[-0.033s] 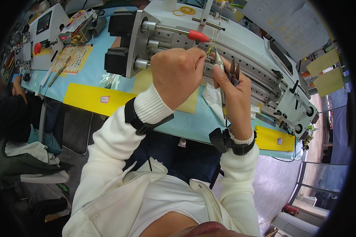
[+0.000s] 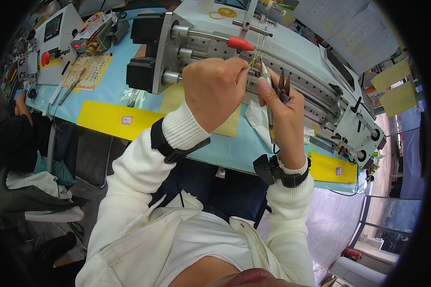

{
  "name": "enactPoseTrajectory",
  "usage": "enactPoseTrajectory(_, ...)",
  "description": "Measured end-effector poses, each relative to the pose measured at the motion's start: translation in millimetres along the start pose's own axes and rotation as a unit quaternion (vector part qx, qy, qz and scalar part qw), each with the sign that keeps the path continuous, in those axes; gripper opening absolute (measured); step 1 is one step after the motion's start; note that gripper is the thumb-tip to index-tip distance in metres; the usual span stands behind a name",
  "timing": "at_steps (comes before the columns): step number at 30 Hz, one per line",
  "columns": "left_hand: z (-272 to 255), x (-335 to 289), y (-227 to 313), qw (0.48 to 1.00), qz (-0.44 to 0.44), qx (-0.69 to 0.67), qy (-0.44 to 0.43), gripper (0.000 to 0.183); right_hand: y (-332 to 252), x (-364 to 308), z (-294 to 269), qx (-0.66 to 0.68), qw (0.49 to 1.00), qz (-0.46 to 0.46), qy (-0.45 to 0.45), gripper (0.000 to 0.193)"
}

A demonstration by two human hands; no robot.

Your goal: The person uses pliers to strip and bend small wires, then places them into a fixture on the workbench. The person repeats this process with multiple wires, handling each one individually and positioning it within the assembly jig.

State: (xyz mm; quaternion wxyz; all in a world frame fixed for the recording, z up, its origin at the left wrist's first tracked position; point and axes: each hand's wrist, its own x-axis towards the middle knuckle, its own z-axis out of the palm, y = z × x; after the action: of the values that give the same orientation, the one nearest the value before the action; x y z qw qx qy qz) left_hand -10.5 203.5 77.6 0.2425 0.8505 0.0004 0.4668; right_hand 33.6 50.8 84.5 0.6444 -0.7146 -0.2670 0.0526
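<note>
My left hand point(image 2: 216, 91) is closed in a pinch beside thin yellow threads point(image 2: 255, 58), which run up to the fixture above; the ends between its fingers are hidden. Close on its right, my right hand point(image 2: 285, 105) grips a slim metal pen-shaped tool point(image 2: 266, 76) with a fine tip. That tip points up at the threads, and a dark cord leaves the tool's lower end. Dark pointed blades point(image 2: 281, 82), seemingly of small scissors, stick out between the fingers of the same hand. A red conical end piece point(image 2: 240, 44) on a metal rod sits just above the left hand.
A long metal rail machine point(image 2: 316, 91) with black motors point(image 2: 143, 71) spans the bench. Yellow strips point(image 2: 115, 119) lie along the blue mat's front edge. White tissue point(image 2: 258, 122) lies below the rail. Another person point(image 2: 19, 138) sits at far left.
My hands, the pen-shaped tool and the threads look the same. Only a dark shape on the floor at lower left has shifted slightly.
</note>
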Motion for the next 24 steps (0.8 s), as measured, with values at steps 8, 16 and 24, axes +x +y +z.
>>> enactPoseTrajectory(8, 1, 0, -1, 1.000, -0.001, 0.007, 0.003, 0.006, -1, 1, 0, -0.024, 0.999, 0.007, -0.021, 0.035)
enactPoseTrajectory(16, -9, -3, -4, 0.999, -0.032, 0.003, 0.006, 0.013, -1, -49, -12, -0.020, 0.992, 0.070, -0.100, 0.042)
enactPoseTrajectory(24, -32, -30, 0, 0.998, 0.013, 0.028, 0.048, 0.016, 57, -74, -1, -0.260, 0.946, 0.035, -0.192, 0.041)
